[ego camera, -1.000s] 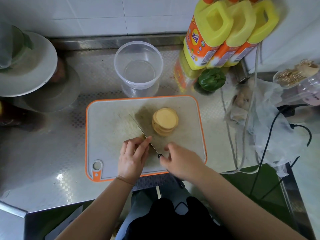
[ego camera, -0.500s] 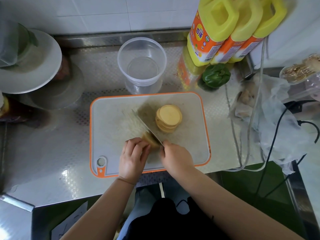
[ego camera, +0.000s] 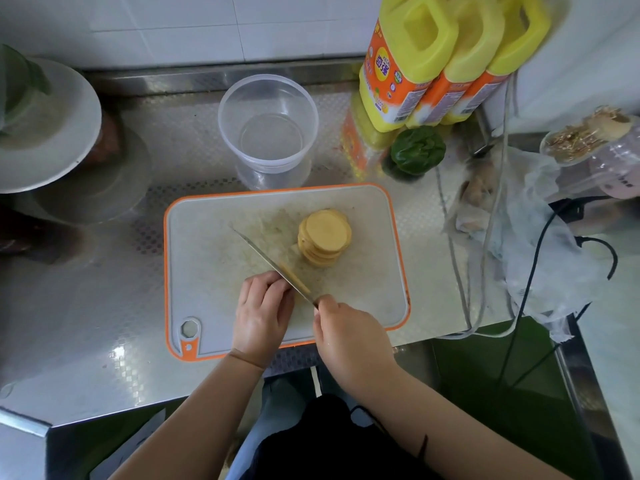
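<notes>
**Slicing on the cutting board (ego camera: 207, 258), head view.** The right hand (ego camera: 349, 327) has its grip closed round the handle of the knife (ego camera: 273, 266) — the handle is hidden inside the fist. Only the blade shows, running from the fist up and to the left across the middle of the board, tip pointing away from the person.

The left hand (ego camera: 261, 313) lies just left of the blade, its grip curled over the potato piece (ego camera: 293, 280), with the knuckles close against the flat of the blade. Of the piece only a thin pale-yellow strip shows along the right side of the blade; the fingers cover the rest. Both hands sit over the near half of the board, close to its front edge.

On the far right part of the board, apart from the blade, stands the stack of slices (ego camera: 325, 233) — round yellow discs piled unevenly. The board, grey with an orange rim, lies flat on the steel desk (ego camera: 86, 306).

- **Behind the board's far edge:** a clear container (ego camera: 268, 133), upright.
- **Behind its far right corner:** three yellow bottles (ego camera: 415, 64), with a green pepper (ego camera: 417, 150) at their foot.
- **Right of the board:** a plastic bag (ego camera: 540, 244) and a black cable (ego camera: 512, 341).
- **Well to the left of it:** a white plate (ego camera: 52, 133)
</notes>
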Demonstrator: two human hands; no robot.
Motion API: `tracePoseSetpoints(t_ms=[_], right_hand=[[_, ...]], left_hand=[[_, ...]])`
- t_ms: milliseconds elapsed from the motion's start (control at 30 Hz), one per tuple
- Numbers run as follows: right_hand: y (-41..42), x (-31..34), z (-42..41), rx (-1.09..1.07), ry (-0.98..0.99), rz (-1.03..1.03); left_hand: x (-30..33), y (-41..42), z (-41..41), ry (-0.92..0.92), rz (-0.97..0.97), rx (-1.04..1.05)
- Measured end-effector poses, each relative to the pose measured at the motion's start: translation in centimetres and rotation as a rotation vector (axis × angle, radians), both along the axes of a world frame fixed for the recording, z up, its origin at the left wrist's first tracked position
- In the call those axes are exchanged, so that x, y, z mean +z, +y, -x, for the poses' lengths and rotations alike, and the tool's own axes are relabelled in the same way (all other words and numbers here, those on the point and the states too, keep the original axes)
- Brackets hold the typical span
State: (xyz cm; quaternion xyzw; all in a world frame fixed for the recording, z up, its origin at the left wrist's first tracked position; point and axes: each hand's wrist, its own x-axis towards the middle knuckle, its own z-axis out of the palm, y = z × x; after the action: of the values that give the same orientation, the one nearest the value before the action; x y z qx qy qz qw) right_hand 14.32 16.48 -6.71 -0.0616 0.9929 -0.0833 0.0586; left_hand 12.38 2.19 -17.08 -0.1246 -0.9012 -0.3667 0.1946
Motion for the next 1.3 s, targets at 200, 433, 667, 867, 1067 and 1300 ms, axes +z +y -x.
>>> tracePoseSetpoints(t_ms=[200,433,667,867,1067,1300], right_hand=[[-0.6,0.2,0.1,-0.022,-0.025,-0.052],[-0.8,0.0,0.3,-0.026,-0.125,-0.055],[-1.3,-0.4,0.9,-0.023,-0.178,-0.051],[-1.7,-1.9,1.3,-0.031,-0.247,-0.029],[-1.4,-1.8,1.9,-0.018,-0.391,0.016],[-1.0,-3.7,2.3,-0.079,-0.458,0.046]], left_hand=[[0.0,0.0,0.0,0.002,-0.005,0.001],[-0.3,0.0,-0.1,0.011,-0.006,0.002],[-0.4,-0.2,-0.1,-0.011,-0.031,0.009],[-0.5,-0.2,0.0,-0.016,-0.038,0.023],[-0.8,-0.2,0.2,-0.011,-0.027,0.025],[-0.6,-0.4,0.2,-0.003,-0.003,-0.028]])
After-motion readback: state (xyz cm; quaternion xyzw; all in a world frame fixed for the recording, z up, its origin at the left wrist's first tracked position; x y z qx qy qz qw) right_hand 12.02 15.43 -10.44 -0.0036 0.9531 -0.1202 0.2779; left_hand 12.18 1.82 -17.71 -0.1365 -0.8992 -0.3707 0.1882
